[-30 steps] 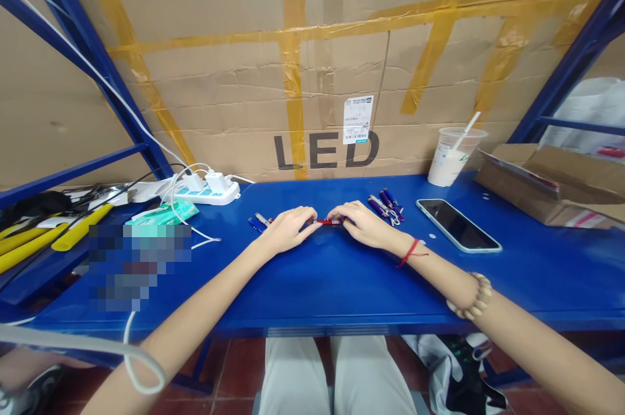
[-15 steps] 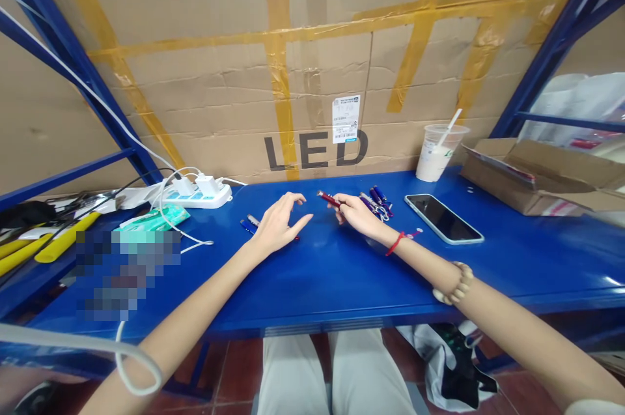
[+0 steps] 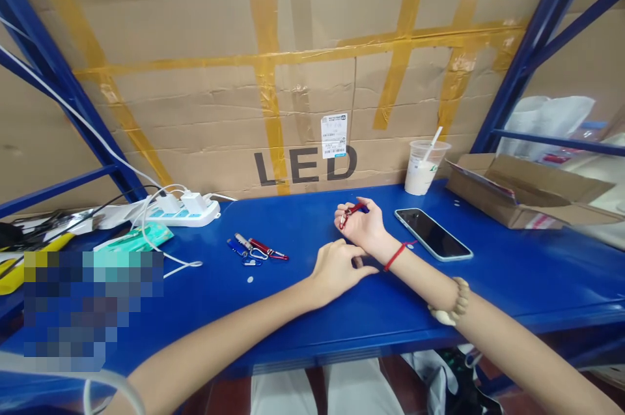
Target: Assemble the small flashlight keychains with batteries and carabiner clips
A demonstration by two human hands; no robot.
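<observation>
A small red pen-shaped keychain light with a metal clip (image 3: 352,210) lies across the upturned palm of my right hand (image 3: 368,223), whose fingers curl around it. Just below and left, my left hand (image 3: 336,271) is held low over the blue table, its thumb stretched away from bent fingers. Nothing shows in it, though its fingertips are partly hidden. To its left lie several similar keychain lights: a red one (image 3: 263,248), a silver one (image 3: 243,242) and a blue one (image 3: 236,246), with clips attached. A small pale disc (image 3: 250,279) lies below them.
A phone (image 3: 433,234) lies right of my right hand. Behind it stand a plastic cup with a straw (image 3: 422,171) and an open cardboard box (image 3: 527,203). At left are a white power strip (image 3: 195,212), cables and a green packet (image 3: 131,238). Taped cardboard (image 3: 205,122) walls the back.
My left hand has moved right, away from the left group of keychain lights, to below my right hand. My right hand has turned palm up, still with the red keychain light. The view has shifted slightly.
</observation>
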